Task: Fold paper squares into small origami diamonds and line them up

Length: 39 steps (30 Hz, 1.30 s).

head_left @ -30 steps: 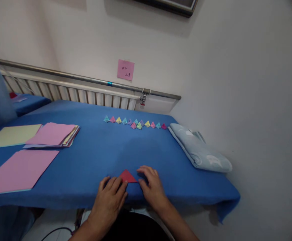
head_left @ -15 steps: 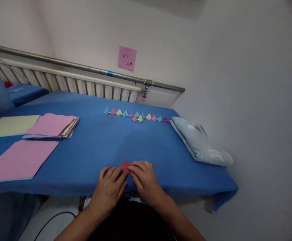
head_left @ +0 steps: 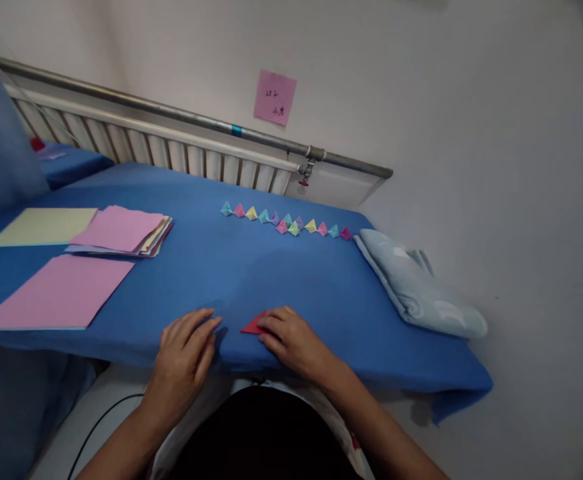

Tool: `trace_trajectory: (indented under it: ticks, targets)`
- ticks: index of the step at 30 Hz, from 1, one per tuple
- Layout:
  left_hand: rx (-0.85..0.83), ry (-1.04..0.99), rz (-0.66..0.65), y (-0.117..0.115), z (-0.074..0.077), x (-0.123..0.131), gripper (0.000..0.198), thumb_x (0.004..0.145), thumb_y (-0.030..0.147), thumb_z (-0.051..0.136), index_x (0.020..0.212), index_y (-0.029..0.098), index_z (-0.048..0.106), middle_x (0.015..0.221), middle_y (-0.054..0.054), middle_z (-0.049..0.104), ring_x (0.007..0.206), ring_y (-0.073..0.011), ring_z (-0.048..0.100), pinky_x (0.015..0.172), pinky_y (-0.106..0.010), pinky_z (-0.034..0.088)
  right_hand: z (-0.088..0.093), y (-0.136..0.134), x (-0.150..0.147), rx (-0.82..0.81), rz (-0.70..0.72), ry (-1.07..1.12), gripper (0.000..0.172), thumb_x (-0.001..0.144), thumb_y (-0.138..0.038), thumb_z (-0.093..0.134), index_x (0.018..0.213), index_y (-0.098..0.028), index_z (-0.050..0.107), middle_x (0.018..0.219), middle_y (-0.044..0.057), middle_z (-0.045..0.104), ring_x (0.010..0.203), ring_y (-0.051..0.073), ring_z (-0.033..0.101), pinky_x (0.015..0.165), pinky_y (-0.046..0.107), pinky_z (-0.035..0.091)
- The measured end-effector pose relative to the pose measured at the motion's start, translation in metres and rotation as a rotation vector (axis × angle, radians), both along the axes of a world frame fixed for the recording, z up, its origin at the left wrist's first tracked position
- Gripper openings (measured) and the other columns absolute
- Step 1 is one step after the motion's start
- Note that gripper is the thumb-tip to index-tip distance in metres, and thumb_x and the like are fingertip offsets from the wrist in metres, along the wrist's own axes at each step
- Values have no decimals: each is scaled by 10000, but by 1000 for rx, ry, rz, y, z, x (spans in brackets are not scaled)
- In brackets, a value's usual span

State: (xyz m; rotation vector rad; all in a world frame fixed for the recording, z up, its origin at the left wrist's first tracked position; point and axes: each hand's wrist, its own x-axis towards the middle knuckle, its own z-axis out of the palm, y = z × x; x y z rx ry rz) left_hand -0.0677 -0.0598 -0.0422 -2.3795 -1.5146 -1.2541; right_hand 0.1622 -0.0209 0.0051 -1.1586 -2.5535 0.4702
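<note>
A small folded piece of red paper (head_left: 252,325), triangular in outline, lies near the front edge of the blue-covered table. My right hand (head_left: 291,340) has its fingertips closed on the right part of this paper and hides some of it. To the left, apart from the paper, my left hand (head_left: 184,350) hovers by the table edge with its fingers stretched out and nothing in them. Farther back, several small folded paper pieces (head_left: 264,216) in blue, pink, yellow, green and purple stand in a row.
Pink sheets (head_left: 59,293) lie at the left front of the blue cloth (head_left: 196,267). Behind them are a stack of coloured paper (head_left: 119,229) and yellow sheets (head_left: 46,225). A folded pale blanket (head_left: 416,287) rests at the right end. A radiator (head_left: 181,157) runs along the wall.
My left hand has let go of the red paper and moved left. My right hand stays on the paper, which now shows more of its left side. The camera view has shifted slightly.
</note>
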Motion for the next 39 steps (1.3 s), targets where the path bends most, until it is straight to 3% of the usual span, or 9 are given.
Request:
trace_trajectory:
  ticks: [8, 21, 25, 32, 36, 39]
  targets:
    - [-21, -18, -24, -2, -5, 8, 296, 914, 153, 454, 1195, 217, 519, 1174, -97, 590, 1096, -246, 539, 901, -449, 441, 8, 14, 6, -10, 156, -6, 216, 936, -189, 490, 1089, -206, 641, 1023, 49, 663, 953, 178, 572, 872, 316, 424]
    - [-52, -101, -113, 0, -7, 22, 310, 904, 135, 454, 1198, 195, 532, 1086, -89, 621, 1011, -211, 567, 869, -388, 489, -1, 20, 12, 33, 196, 61, 225, 958, -195, 446, 1092, -189, 626, 1016, 47, 674, 945, 165, 579, 865, 302, 440]
    - [-64, -138, -94, 0, -8, 24, 291, 906, 153, 453, 1175, 202, 550, 1054, -82, 640, 983, -208, 585, 855, -379, 503, -2, 16, 10, 115, 179, 8, 223, 947, -164, 433, 1074, -187, 614, 974, 57, 670, 891, 171, 584, 824, 311, 448]
    - [-123, -203, -90, 0, -8, 26, 290, 902, 174, 443, 1160, 217, 567, 1017, -68, 674, 939, -200, 615, 831, -371, 514, -13, 2, -2, 325, -5, -144, 156, 864, -96, 515, 955, -163, 623, 878, 77, 669, 760, 198, 573, 701, 321, 435]
    - [-249, -374, -44, 2, 2, 35, 248, 891, 278, 471, 1099, 216, 590, 972, -60, 693, 915, -206, 639, 837, -371, 507, -8, 0, -6, 319, -147, 49, 201, 896, -85, 460, 989, -174, 615, 872, 64, 673, 798, 193, 595, 729, 316, 455]
    - [-496, -532, -33, 8, 20, 50, 283, 855, 387, 510, 1056, 203, 590, 853, -44, 701, 772, -197, 666, 728, -330, 526, 0, 0, -12, 346, -218, 231, 251, 913, -87, 410, 1059, -176, 592, 934, 64, 673, 855, 190, 599, 773, 325, 474]
